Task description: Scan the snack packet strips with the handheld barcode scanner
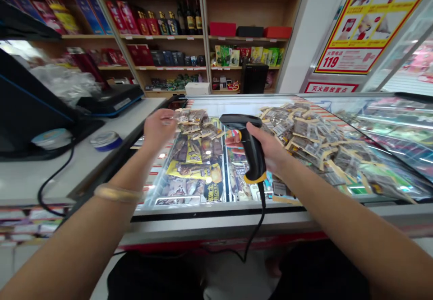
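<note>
A black barcode scanner with yellow trim is held upright in my right hand, its head turned left and its cable hanging down. My left hand, slightly blurred, is closed in a pinch at the left end of a small pile of clear snack packets. Whether a packet is between its fingers I cannot make out. A larger heap of similar packets with tan edges lies on the glass right of the scanner. Beneath the glass top of the chest freezer are yellow and dark bags.
At the left, a counter carries a black screen stand, a dark device and a round blue-and-white tub. Shelves of boxes and bottles stand behind. The scanner cable loops over the freezer's front edge.
</note>
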